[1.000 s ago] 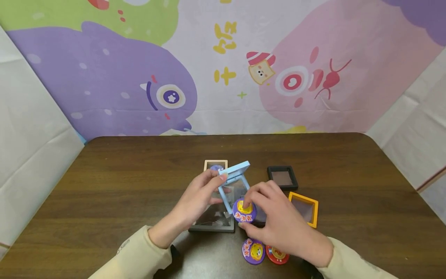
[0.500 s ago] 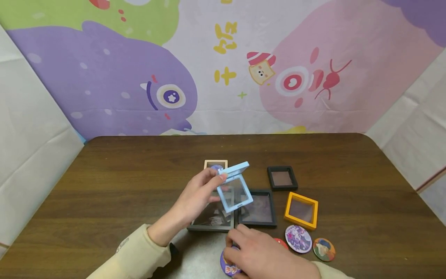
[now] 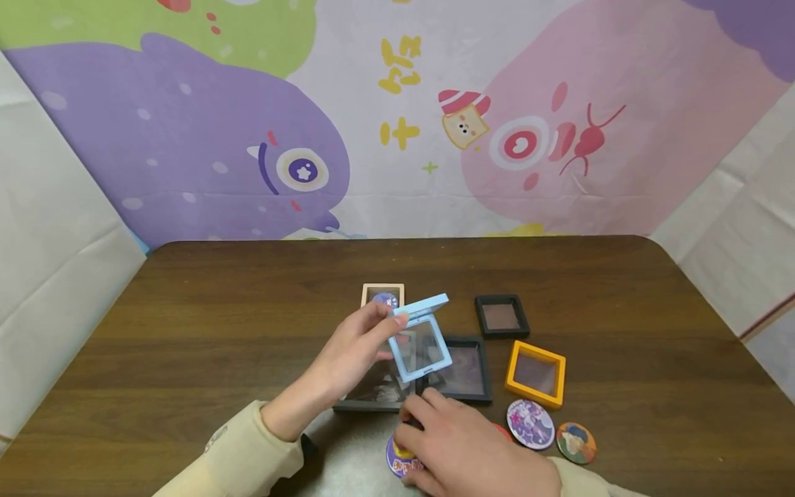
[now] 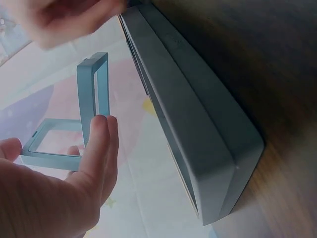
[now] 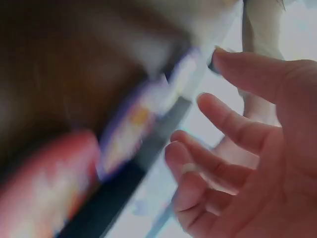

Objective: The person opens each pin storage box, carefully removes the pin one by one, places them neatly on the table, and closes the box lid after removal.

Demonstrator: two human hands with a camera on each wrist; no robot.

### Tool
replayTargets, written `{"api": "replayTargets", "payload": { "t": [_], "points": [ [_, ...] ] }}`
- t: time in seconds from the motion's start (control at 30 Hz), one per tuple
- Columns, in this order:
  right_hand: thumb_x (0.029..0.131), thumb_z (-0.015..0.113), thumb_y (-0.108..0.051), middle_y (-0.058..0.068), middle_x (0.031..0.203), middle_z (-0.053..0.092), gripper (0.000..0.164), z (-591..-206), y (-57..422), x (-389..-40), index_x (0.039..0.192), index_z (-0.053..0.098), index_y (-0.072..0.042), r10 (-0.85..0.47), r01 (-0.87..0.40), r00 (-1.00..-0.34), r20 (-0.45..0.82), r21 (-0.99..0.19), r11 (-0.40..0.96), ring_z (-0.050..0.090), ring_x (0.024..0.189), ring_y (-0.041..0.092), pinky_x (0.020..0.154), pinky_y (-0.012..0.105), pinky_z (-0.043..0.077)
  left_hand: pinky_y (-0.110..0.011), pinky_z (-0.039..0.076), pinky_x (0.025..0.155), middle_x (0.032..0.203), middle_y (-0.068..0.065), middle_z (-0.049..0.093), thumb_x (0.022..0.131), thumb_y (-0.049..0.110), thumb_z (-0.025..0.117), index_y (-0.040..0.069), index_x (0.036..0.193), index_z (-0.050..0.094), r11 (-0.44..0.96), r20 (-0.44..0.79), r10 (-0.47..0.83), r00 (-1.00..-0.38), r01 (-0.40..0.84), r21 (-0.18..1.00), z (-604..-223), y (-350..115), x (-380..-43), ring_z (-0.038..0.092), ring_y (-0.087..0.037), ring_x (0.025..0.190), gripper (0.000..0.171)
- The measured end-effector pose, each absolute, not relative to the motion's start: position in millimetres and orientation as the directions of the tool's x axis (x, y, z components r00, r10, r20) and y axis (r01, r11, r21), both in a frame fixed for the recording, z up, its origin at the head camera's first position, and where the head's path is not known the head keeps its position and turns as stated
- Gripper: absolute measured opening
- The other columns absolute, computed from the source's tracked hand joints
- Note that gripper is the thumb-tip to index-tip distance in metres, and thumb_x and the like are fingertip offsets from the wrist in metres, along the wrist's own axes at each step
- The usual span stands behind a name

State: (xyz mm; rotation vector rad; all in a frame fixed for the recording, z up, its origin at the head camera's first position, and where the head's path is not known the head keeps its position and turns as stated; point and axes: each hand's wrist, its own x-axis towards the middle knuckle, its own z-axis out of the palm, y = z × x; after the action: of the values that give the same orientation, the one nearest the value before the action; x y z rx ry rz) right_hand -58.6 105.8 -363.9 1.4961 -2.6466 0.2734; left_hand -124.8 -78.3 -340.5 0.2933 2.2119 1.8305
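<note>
Between thumb and fingers, my left hand holds a light-blue hinged display frame. It is unfolded, with clear film in the lower half. In the left wrist view the two halves of this blue frame stand at an angle. My right hand is low at the near edge, over a round purple badge that its fingers partly hide. The right wrist view has the fingers loosely bent and apart from the blurred purple badges. A red badge peeks out behind the right hand.
A grey frame and a large black frame lie beneath the blue one. Behind is a beige frame holding a badge. To the right are a small black frame, a yellow frame, a pony badge and a portrait badge.
My right hand has carried a purple badge from the blue frame down to the near table area and let go of it. The left hand still holds the blue frame, barely moved.
</note>
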Motion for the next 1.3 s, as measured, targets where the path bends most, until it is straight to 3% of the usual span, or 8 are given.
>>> {"api": "replayTargets", "payload": {
  "t": [0.2, 0.33, 0.47, 0.63, 0.83, 1.0, 1.13, 1.3],
  "points": [
    [0.083, 0.065, -0.037, -0.004, 0.116, 0.05, 0.027, -331, 125, -75, 0.103, 0.059, -0.021, -0.715, -0.812, -0.58, 0.391, -0.211, 0.544, 0.045, 0.099, 0.009, 0.075, 0.023, 0.045, -0.034, 0.049, 0.079, 0.106, -0.01, 0.06, 0.089, 0.043, 0.054, 0.006, 0.102, 0.053, 0.198, -0.057, 0.305, -0.951, 0.005, 0.98, -340, -78, -125, 0.059, -0.022, 0.096, 0.04],
    [0.069, 0.076, -0.042, 0.006, 0.141, 0.035, 0.07, -315, 138, -86, 0.129, 0.05, -0.019, -0.67, -0.829, -0.541, 0.509, -0.188, 0.527, 0.034, 0.12, 0.022, 0.088, 0.036, 0.043, -0.036, 0.049, 0.08, 0.107, -0.013, 0.059, 0.09, 0.042, 0.053, 0.003, 0.105, 0.054, 0.166, -0.068, 0.351, -0.934, -0.01, 0.986, -340, -79, -124, 0.058, -0.026, 0.098, 0.042],
    [0.057, 0.075, -0.06, 0.011, 0.153, 0.013, 0.107, -311, 143, -93, 0.145, 0.03, -0.019, -0.702, -0.829, -0.527, 0.48, -0.11, 0.548, 0.018, 0.134, 0.032, 0.099, 0.051, 0.03, -0.038, 0.047, 0.083, 0.113, -0.017, 0.057, 0.091, 0.042, 0.051, 0.0, 0.11, 0.052, 0.092, -0.077, 0.434, -0.897, -0.04, 0.995, -339, -81, -123, 0.057, -0.029, 0.102, 0.046],
    [0.055, 0.071, -0.067, 0.01, 0.154, 0.002, 0.117, -316, 145, -98, 0.149, 0.017, -0.022, -0.743, -0.811, -0.559, 0.368, -0.058, 0.582, 0.01, 0.137, 0.032, 0.101, 0.055, 0.024, -0.04, 0.046, 0.085, 0.111, -0.02, 0.06, 0.092, 0.043, 0.049, 0.002, 0.114, 0.05, 0.048, -0.089, 0.514, -0.853, -0.075, 0.996, -336, -83, -123, 0.057, -0.03, 0.103, 0.046],
    [0.063, 0.081, -0.042, 0.007, 0.152, 0.016, 0.106, -321, 147, -101, 0.148, 0.021, -0.021, -0.722, -0.815, -0.553, 0.416, -0.091, 0.572, 0.023, 0.131, 0.028, 0.099, 0.047, 0.032, -0.042, 0.046, 0.086, 0.11, -0.02, 0.059, 0.092, 0.037, 0.048, 0.0, 0.118, 0.048, 0.001, -0.069, 0.56, -0.826, -0.083, 0.997, -333, -83, -122, 0.058, -0.029, 0.101, 0.045],
    [0.07, 0.076, -0.023, 0.002, 0.133, 0.044, 0.074, -320, 147, -103, 0.136, 0.044, -0.012, -0.672, -0.858, -0.471, 0.571, -0.119, 0.5, 0.038, 0.117, 0.019, 0.094, 0.036, 0.038, -0.041, 0.045, 0.087, 0.111, -0.02, 0.058, 0.09, 0.034, 0.051, 0.003, 0.117, 0.047, 0.031, -0.065, 0.572, -0.818, -0.057, 0.998, -334, -84, -122, 0.058, -0.027, 0.101, 0.041],
    [0.086, 0.062, -0.022, 0.002, 0.118, 0.054, 0.036, -316, 145, -102, 0.119, 0.058, -0.009, -0.643, -0.89, -0.398, 0.655, -0.106, 0.444, 0.046, 0.106, 0.017, 0.09, 0.032, 0.039, -0.04, 0.045, 0.086, 0.111, -0.017, 0.056, 0.089, 0.029, 0.054, 0.003, 0.115, 0.048, 0.058, -0.065, 0.587, -0.807, -0.039, 0.998, -336, -83, -122, 0.057, -0.026, 0.098, 0.038],
    [0.093, 0.052, -0.026, 0.001, 0.11, 0.057, 0.027, -312, 143, -101, 0.11, 0.063, -0.008, -0.619, -0.905, -0.355, 0.7, -0.093, 0.414, 0.05, 0.096, 0.015, 0.083, 0.03, 0.042, -0.04, 0.046, 0.085, 0.11, -0.015, 0.056, 0.089, 0.027, 0.055, 0.003, 0.115, 0.05, 0.079, -0.056, 0.595, -0.802, -0.011, 0.997, -338, -82, -122, 0.055, -0.026, 0.094, 0.036]
  ]
}}
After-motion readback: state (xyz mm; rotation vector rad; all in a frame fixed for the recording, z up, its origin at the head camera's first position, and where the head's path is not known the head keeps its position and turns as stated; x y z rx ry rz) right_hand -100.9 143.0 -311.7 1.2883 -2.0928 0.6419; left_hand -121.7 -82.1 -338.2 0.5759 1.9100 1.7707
